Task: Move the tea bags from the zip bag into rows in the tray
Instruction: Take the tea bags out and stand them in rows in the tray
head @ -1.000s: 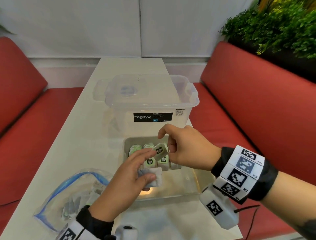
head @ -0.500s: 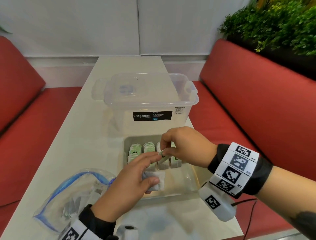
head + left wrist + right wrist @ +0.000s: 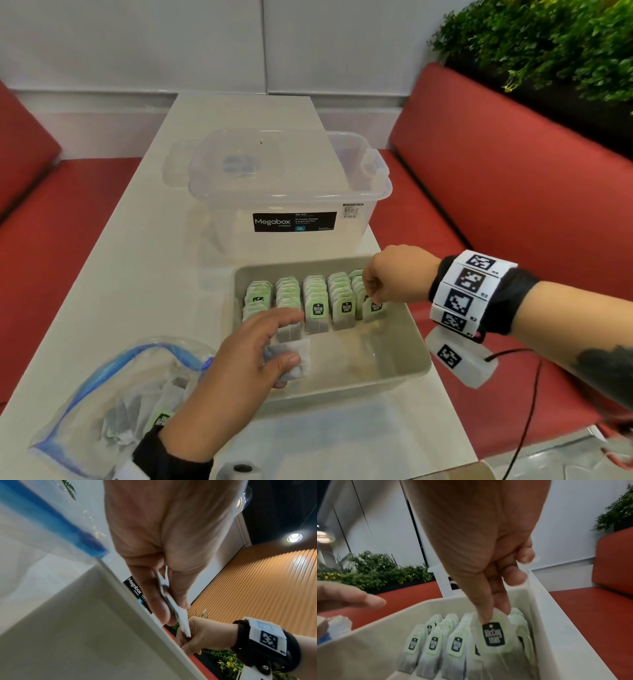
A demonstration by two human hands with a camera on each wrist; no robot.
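A beige tray [image 3: 416, 359] in front of me holds several rows of upright tea bags [image 3: 317, 305] with green tags. My right hand [image 3: 371, 296] pinches the top of one tea bag [image 3: 494, 639] at the front of the rightmost row, its base down in the tray. My left hand [image 3: 274, 346] hovers over the tray's near left corner and holds a small stack of tea bags [image 3: 178, 615] between thumb and fingers. The clear zip bag [image 3: 113, 407] with a blue seal lies at the near left, with more tea bags inside.
A clear lidded Megabox storage box [image 3: 291, 192] stands right behind the tray. The white table [image 3: 144, 260] is narrow, with red bench seats [image 3: 496, 192] on both sides. A hedge [image 3: 548, 41] runs along the far right. A black cable [image 3: 527, 421] hangs off my right wrist.
My right hand took a tea bag from above my left hand, carried it right and lowered it onto the rightmost row. My left hand stayed put with its stack.
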